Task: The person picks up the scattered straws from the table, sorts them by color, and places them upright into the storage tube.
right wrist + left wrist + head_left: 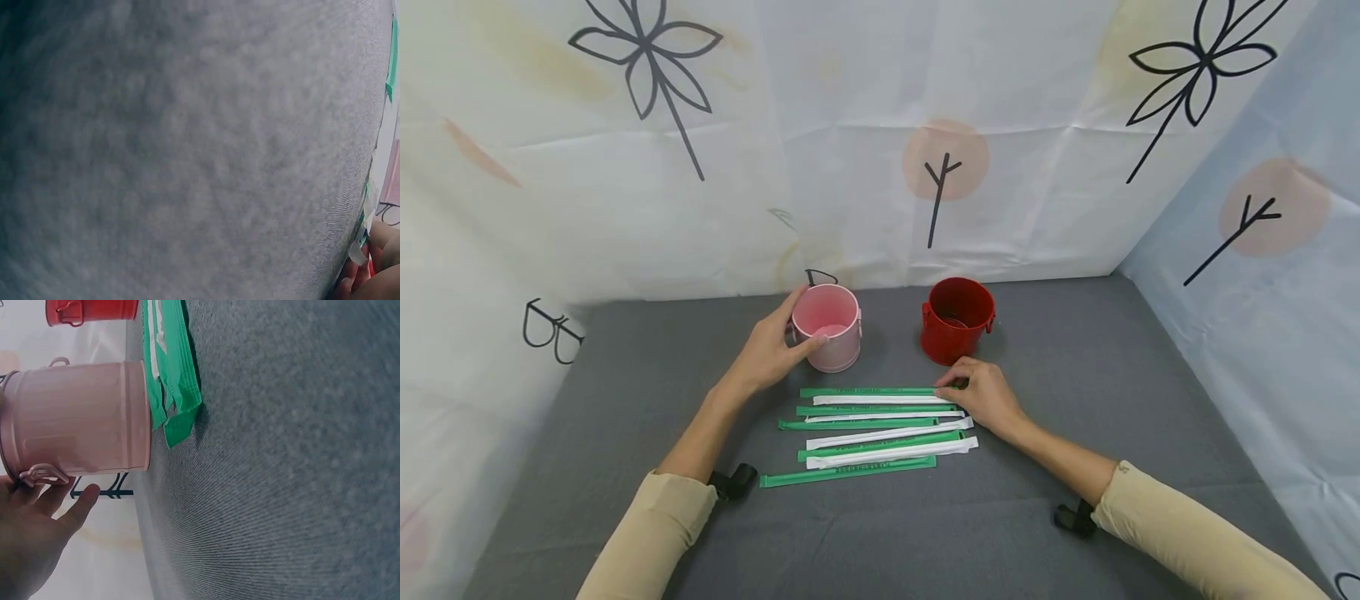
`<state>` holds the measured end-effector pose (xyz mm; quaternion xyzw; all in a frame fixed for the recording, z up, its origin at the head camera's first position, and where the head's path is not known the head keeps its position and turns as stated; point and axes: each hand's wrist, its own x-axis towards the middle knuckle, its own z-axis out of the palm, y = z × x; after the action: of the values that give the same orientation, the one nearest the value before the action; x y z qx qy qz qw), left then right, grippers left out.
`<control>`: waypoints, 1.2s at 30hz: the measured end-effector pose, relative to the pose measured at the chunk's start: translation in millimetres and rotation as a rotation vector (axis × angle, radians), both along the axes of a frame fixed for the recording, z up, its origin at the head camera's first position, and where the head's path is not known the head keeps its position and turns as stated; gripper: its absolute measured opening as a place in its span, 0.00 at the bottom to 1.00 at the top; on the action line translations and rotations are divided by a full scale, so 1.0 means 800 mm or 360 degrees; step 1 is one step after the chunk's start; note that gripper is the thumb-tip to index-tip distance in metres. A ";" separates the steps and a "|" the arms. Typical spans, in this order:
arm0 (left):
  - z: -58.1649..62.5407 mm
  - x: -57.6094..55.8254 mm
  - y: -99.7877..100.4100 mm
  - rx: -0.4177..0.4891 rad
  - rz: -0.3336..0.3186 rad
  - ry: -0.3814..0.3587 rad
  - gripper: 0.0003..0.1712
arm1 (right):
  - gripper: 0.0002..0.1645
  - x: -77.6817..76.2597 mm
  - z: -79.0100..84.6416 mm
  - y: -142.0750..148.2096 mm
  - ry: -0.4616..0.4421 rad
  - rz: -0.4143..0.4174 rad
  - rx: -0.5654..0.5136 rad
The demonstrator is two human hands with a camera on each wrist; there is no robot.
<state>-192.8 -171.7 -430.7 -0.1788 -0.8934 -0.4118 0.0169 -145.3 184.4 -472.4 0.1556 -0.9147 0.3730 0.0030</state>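
Note:
My left hand [772,343] grips a small pink bucket [837,354] near its rim, the thumb over the near side and the fingers around the left. In the left wrist view the pink bucket [81,419] stands upright, with a small side handle by the fingers of the left hand [34,534]. My right hand [985,393] pinches the right end of the farthest green paper-wrapped straw [865,392]. Only part of the right hand [384,262] shows at the corner of the right wrist view. A red bucket [951,337] stands just beyond it.
Several more wrapped straws, green and white, lie in a loose row nearer me, among them a white one [891,454] and the nearest green one [850,472]. Grey cloth [880,542] covers the table. Patterned white fabric [850,167] hangs behind and at both sides.

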 end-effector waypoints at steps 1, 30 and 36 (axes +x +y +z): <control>0.000 0.000 0.000 0.0002 0.0000 -0.0005 0.52 | 0.03 0.000 0.000 0.001 -0.0001 0.0000 -0.0002; 0.002 -0.001 0.000 0.0081 -0.0013 -0.0079 0.51 | 0.11 0.000 0.056 0.029 -0.0245 -0.0085 -0.0654; 0.002 -0.005 -0.001 0.0133 -0.0009 -0.0087 0.51 | 0.12 -0.002 0.076 0.032 -0.0232 -0.0074 -0.0857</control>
<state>-197.0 -172.4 -429.1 -0.1691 -0.8750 -0.4535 -0.0013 -146.5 210.0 -411.4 0.1008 -0.7837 0.6127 -0.0129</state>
